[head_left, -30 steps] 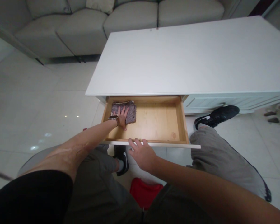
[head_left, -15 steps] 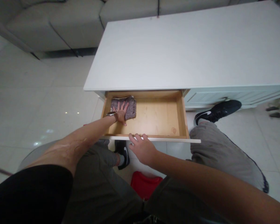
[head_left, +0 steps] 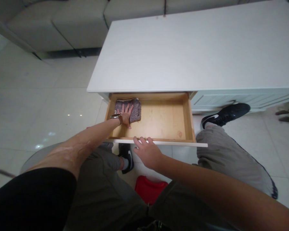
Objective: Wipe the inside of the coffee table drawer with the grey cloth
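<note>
A folded purplish-brown cloth point(head_left: 136, 111) lies in the left part of a pulled-out wooden drawer point(head_left: 164, 119). My left hand point(head_left: 125, 116), with a watch on its wrist, rests flat on the cloth, fingers spread. Over the white drawer front point(head_left: 180, 144) hook the fingers of my right hand point(head_left: 148, 154), near its middle; the thumb is hidden. The drawer's bottom shows bare wood to the right of the cloth.
The drawer belongs to a white table point(head_left: 183, 51), which has a panelled front at right. Behind it stands a grey sofa point(head_left: 79, 27). A red plastic seat or stool point(head_left: 149, 190) shows between my legs, and my shoe point(head_left: 227, 115) is right of the drawer.
Both hands keep their places on the cloth and the drawer front. Only a very slight shift of the view shows.
</note>
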### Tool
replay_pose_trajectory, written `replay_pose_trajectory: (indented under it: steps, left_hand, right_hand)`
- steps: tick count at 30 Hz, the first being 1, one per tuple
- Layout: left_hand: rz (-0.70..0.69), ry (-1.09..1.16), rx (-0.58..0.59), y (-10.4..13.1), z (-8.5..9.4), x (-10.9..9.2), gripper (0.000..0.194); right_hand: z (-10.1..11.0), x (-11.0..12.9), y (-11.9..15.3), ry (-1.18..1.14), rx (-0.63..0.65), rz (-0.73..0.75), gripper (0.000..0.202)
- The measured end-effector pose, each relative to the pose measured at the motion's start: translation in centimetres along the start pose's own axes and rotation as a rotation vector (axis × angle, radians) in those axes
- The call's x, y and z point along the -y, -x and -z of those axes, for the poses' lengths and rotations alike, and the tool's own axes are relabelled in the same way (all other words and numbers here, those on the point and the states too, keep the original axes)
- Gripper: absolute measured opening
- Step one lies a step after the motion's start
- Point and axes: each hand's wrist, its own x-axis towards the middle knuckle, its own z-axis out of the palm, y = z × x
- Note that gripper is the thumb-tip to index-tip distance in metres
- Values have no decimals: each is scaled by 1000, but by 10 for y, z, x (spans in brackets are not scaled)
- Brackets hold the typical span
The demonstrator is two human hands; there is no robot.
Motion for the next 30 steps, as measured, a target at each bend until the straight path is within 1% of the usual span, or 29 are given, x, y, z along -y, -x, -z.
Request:
replay_pose_trajectory:
  steps: [9,14,19,30]
  left_hand:
    - [12,7,-22,1,-1,0,181]
    - [5,11,-17,-1,-2,0,182]
    - [22,23,-10,-3,-3,1,182]
    - [-9,38,-23,-5,-6,3,179]
  right_hand:
    - [1,1,0,11,7,-1,27]
    - [0,0,0,12,2,1,25]
    - [3,0,0,6,13,4,27]
    - [2,0,0,-1,14,1,26]
